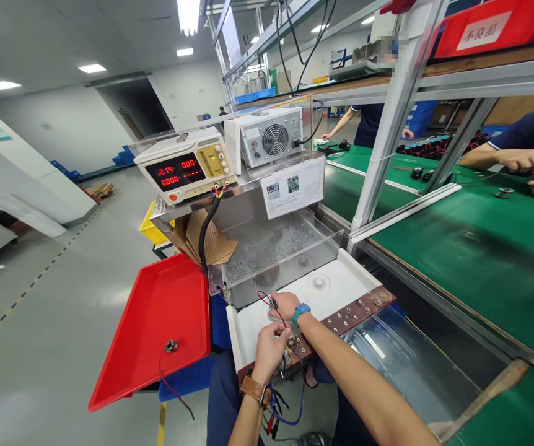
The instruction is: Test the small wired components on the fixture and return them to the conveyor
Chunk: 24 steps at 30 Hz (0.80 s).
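We're holding a red wire (282,318) over the white tray (350,275), both hands busy!
Our left hand (271,347) is pinching the wire near the brown strip (362,305), while our right hand (285,305) is gripping a small dark part (274,304) just beyond; we're probably doing best by leaving that loop slack and not tugging the joint. The clear panel (276,266) is hemming us in behind, the tray's raised rim at left; more room is lying rightward along the tray.
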{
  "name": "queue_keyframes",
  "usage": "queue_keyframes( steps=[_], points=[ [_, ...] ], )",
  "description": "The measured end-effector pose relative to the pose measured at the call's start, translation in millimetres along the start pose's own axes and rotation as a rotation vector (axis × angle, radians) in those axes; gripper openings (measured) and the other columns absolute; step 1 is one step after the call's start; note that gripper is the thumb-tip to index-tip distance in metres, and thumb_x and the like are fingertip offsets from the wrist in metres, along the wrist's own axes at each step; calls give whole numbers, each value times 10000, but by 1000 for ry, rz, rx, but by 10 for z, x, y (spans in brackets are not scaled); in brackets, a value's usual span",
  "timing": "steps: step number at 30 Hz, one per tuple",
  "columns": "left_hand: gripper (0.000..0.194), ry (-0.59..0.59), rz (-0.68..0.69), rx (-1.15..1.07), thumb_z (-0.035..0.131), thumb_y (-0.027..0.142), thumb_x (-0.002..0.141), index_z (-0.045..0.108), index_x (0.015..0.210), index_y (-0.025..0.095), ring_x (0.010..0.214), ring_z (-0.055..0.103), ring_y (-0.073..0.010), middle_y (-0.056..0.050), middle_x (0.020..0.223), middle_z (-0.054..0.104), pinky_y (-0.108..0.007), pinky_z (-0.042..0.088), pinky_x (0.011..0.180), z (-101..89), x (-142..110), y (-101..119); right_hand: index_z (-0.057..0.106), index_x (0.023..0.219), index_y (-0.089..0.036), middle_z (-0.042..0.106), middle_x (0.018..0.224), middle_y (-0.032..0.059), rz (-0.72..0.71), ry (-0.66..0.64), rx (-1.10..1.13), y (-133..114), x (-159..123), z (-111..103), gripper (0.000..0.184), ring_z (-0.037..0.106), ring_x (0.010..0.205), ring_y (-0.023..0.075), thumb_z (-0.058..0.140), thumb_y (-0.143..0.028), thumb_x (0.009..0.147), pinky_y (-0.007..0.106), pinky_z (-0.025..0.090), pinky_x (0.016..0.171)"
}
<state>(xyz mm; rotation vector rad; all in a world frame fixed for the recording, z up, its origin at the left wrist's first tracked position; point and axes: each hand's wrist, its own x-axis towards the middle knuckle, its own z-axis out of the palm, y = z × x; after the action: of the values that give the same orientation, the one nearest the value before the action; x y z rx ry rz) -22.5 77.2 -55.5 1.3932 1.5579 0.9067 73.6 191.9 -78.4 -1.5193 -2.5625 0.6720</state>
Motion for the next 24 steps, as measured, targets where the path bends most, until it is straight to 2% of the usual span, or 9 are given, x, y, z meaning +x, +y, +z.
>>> queue_keyframes(
  steps=[12,24],
  points=[
    [227,59,-8,27,554,371,743,635,653,178,672,572,-196,-43,654,668,-298,411,684,26,-56,43,588,1097,-190,717,1016,96,6,-14,23,-93,-70,-88,366,657,944,258,656,-369,785,296,375,724],
    [204,84,-24,73,544,351,736,630,654,185,711,593,-228,-68,691,682,-336,412,715,42,-43,-53,602,1058,-182,720,975,105,-13,34,58,-80,-35,14,359,663,912,270,655,-343,741,302,372,708]
  ],
)
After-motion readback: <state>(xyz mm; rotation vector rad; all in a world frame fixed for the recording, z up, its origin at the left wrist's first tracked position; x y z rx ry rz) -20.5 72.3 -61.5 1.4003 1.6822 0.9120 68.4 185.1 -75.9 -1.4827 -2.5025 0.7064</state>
